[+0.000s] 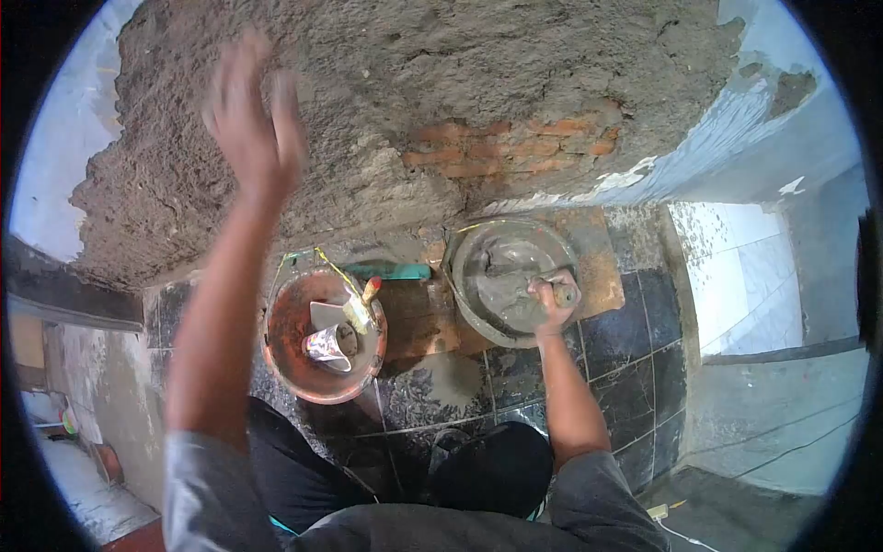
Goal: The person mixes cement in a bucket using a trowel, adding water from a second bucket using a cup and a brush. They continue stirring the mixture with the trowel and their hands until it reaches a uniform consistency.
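My left hand point(253, 120) is raised in front of the rough plastered wall point(414, 83), its fingers apart and slightly blurred, with nothing in it. On the right, my right hand point(554, 299) is closed around a tool handle point(566, 295) over a round bucket point(460, 304) of wet grey mortar point(504, 285). The tool's lower part is hidden. An orange bucket point(276, 354) to the left holds a patterned cup point(322, 346), a pale piece of material and a brush with a red handle point(372, 288).
A green tool point(391, 272) lies between the buckets near the wall's foot. Dark floor tiles point(616, 340) lie below, with a brown board point(600, 262) by the mortar bucket. Bare bricks point(515, 149) show in the wall. A cable point(685, 536) runs at lower right.
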The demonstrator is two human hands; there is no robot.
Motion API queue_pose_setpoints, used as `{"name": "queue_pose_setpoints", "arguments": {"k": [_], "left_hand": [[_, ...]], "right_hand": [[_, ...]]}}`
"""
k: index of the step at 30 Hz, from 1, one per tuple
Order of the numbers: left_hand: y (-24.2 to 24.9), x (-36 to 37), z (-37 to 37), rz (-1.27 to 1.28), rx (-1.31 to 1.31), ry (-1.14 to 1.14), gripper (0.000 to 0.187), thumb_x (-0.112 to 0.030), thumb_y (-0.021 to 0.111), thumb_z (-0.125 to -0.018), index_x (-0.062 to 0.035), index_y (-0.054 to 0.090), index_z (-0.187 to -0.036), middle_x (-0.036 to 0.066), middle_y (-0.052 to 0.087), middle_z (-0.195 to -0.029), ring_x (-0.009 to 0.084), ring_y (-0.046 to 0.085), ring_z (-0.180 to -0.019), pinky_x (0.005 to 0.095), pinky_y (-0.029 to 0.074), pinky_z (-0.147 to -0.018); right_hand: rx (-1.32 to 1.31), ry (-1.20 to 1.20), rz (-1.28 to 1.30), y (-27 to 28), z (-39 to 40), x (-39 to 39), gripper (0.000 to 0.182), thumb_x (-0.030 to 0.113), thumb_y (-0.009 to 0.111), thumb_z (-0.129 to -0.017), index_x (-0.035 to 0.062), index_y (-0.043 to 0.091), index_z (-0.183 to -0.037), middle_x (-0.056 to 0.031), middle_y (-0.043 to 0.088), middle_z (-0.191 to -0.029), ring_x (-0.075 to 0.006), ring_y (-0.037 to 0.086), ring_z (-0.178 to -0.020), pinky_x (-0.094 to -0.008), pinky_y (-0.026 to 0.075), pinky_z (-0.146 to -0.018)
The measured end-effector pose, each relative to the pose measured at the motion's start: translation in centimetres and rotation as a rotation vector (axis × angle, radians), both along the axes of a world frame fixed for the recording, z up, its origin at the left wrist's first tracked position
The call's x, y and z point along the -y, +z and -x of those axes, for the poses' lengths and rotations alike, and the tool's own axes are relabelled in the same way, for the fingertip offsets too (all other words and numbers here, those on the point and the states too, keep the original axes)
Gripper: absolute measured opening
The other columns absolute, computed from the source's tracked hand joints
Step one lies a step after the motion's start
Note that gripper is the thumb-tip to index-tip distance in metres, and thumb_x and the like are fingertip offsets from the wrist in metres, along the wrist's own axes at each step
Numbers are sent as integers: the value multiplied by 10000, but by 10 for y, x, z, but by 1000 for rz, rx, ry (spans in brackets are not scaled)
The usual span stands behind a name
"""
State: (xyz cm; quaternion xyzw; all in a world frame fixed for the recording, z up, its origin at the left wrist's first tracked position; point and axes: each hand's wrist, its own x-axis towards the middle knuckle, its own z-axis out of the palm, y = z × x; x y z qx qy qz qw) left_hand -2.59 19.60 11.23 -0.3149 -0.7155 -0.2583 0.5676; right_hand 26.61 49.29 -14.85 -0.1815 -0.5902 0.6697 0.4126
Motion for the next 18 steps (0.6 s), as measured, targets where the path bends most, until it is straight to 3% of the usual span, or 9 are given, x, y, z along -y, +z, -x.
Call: {"name": "queue_pose_setpoints", "arguments": {"k": [2,4,5,6,7,11,12,15,18], "left_hand": [[-86,26,-41,17,280,-132,429,-142,614,-931,-53,559,-1348,184,596,-1373,383,514,-1306,491,355,-1064],[-169,49,-106,-11,684,22,429,-157,590,-960,-31,538,-1368,194,640,-1254,382,599,-1121,472,425,-981],[-201,64,-140,-9,1121,121,417,-166,585,-972,-22,538,-1361,210,649,-1192,390,612,-1088,463,451,-944],[-243,81,-159,-10,1031,73,398,-206,584,-978,-12,557,-1324,232,656,-1134,408,608,-1076,465,461,-917],[-273,95,-190,11,1206,229,376,-229,578,-980,-4,577,-1282,244,659,-1118,436,598,-1079,501,454,-909],[-279,119,-264,376,1394,163,385,-275,536,-981,-12,598,-1255,232,654,-1167,397,603,-1115,503,438,-919],[-275,121,-275,406,1359,116,396,-258,539,-958,-9,596,-1260,225,645,-1222,371,596,-1166,467,421,-977],[-296,132,-279,506,1260,142,431,-281,530,-940,-12,594,-1271,196,643,-1255,365,583,-1193,461,417,-999],[-291,118,-273,592,1347,211,497,-393,506,-968,-62,595,-1328,151,611,-1345,355,529,-1273,486,417,-1012]], "right_hand": [[13,-6,22,1,-9,3,103,36,651,-774,17,553,-749,-72,626,-676,-148,601,-606,-304,509,-592],[5,-39,73,0,-21,3,90,35,648,-770,13,564,-750,-84,636,-676,-146,604,-604,-301,507,-587],[0,-44,66,1,-28,2,95,37,649,-769,15,560,-743,-86,635,-674,-145,606,-605,-297,505,-586],[-6,-50,60,6,-34,2,101,40,650,-768,17,557,-737,-88,634,-671,-144,607,-607,-294,503,-586],[-11,-59,55,8,-41,2,107,43,651,-767,19,554,-730,-90,632,-669,-144,609,-609,-290,501,-585],[-67,-104,150,12,-51,-14,127,33,631,-792,34,552,-891,-109,629,-678,-190,619,-602,-324,510,-571],[-57,-31,19,24,-48,-29,144,31,624,-817,47,541,-933,-113,620,-691,-207,618,-609,-345,506,-562],[-380,51,112,56,-23,-62,107,16,609,-839,53,533,-906,-105,612,-712,-195,602,-611,-347,499,-552],[-248,-244,72,60,3,-81,94,12,612,-859,50,550,-917,-94,600,-714,-185,579,-595,-347,494,-543]]}}
